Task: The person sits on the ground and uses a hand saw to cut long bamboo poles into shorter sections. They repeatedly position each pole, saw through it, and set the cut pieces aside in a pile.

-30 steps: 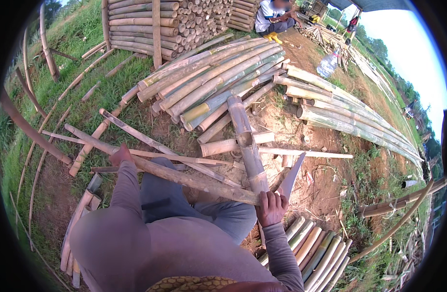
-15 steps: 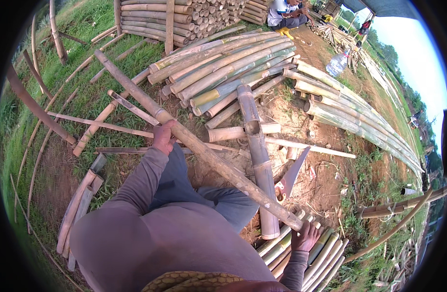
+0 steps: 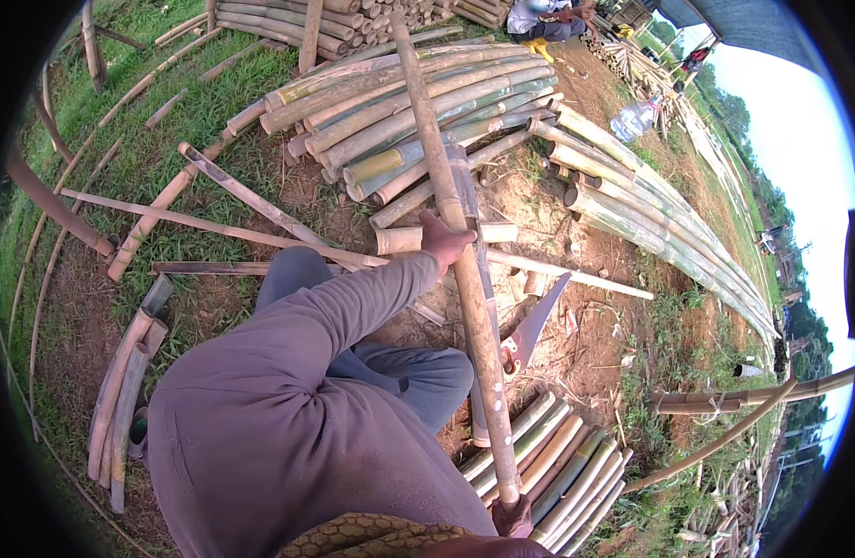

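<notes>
A long brown bamboo pole [image 3: 479,321] runs away from me, steeply up through the middle of the view. My left hand [image 3: 444,244] is closed around it near its middle, arm stretched across my body. At the near end my right hand [image 3: 512,517] grips the pole, partly cut off from sight by my own body. Below the pole lies a thicker bamboo post [image 3: 462,172], mostly covered by it, with its far end over a short bamboo crosspiece [image 3: 400,241]. A handsaw [image 3: 537,321] with a reddish-brown handle rests just right of the pole.
Cut bamboo lengths lie in a far pile [image 3: 381,126], a right-hand pile [image 3: 660,219] and a near bundle [image 3: 576,470]. Split bamboo strips [image 3: 251,200] cross the ground at left. A clear plastic jug [image 3: 634,119] stands beyond. Another person [image 3: 547,20] sits at the back.
The pole has swung from slanting far left to pointing nearly straight away. My left hand moved right with it; my right hand drew nearer to my body, still holding the near end.
</notes>
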The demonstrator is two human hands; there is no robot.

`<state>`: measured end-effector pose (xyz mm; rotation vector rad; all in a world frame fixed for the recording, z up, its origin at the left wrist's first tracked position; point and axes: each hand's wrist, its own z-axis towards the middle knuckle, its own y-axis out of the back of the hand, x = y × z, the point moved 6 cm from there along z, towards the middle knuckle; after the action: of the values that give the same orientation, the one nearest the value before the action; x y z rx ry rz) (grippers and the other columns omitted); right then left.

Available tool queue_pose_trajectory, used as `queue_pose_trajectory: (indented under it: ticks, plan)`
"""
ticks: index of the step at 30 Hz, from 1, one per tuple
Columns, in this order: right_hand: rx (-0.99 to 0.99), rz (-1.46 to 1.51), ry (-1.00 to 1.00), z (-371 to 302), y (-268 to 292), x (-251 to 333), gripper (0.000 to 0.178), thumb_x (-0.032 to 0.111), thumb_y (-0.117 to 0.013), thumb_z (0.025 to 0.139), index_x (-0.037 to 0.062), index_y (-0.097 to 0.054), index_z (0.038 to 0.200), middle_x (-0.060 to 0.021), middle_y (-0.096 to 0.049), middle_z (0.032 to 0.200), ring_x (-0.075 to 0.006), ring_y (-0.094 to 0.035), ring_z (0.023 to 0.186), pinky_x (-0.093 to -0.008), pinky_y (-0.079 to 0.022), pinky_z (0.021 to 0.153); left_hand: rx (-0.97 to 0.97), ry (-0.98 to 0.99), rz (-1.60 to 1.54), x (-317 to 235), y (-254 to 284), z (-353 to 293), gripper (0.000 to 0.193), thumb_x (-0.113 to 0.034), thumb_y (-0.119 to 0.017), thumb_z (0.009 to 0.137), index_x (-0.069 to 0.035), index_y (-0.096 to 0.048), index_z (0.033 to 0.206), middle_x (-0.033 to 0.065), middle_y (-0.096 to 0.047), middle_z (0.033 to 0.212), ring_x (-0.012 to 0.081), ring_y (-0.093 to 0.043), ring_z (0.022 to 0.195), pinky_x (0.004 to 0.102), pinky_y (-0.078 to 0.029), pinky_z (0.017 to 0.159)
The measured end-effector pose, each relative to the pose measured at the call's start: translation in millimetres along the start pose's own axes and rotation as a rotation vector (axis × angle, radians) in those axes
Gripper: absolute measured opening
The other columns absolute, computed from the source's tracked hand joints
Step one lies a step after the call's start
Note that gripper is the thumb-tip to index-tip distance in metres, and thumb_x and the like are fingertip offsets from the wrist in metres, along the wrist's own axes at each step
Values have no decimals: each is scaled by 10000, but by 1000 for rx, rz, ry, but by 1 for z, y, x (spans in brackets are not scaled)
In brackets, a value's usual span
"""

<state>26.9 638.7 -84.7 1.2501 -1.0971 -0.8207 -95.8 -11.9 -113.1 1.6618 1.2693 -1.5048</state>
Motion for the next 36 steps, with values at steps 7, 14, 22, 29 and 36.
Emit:
queue_pose_trajectory:
  ticks: [7, 14, 22, 29, 36]
  plan:
    - [233, 528, -161, -12, -112, 43, 665, 460, -846, 826, 32, -592, 1268, -208, -742, 963, -389, -738, 850, -526, -587, 749, 98, -119, 444, -14, -35, 52, 1003, -254, -919, 700, 34, -329, 1459, 299, -636, 1286, 434, -682, 1167, 453, -549, 1033]
    - [397, 871, -162, 54, -166, 126, 625, 535, -783, 925, -11, -599, 1167, -158, -716, 890, -267, -714, 748, -463, -582, 660, 620, -239, 439, -22, -19, 10, 883, -404, -829, 895, -23, -420, 1578, 257, -622, 1436, 346, -612, 1354, 440, -518, 1105]
    - [652, 1340, -336, 134, -145, 270, 434, 437, -705, 1028, 21, -611, 1111, -98, -646, 812, -217, -666, 654, -389, -574, 560, 984, 132, 473, 65, 73, -132, 756, -475, -749, 992, -12, -473, 1522, 237, -640, 1361, 278, -656, 1251, 400, -554, 1023]
    - [763, 1804, -354, 180, -177, 445, 510, 466, -624, 1082, -4, -606, 1279, -138, -707, 986, -262, -710, 797, -411, -612, 712, 490, -13, 176, 61, 135, -126, 857, -491, -693, 1028, -19, -306, 1628, 215, -523, 1503, 287, -554, 1361, 418, -469, 1128]
    - [769, 1707, -225, 236, -182, 568, 639, 547, -647, 1039, -40, -602, 1289, -151, -683, 1038, -250, -682, 944, -399, -581, 790, 283, -196, 418, -27, 193, -80, 638, -303, -675, 1062, -13, -408, 1564, 193, -614, 1384, 239, -684, 1160, 347, -589, 911]
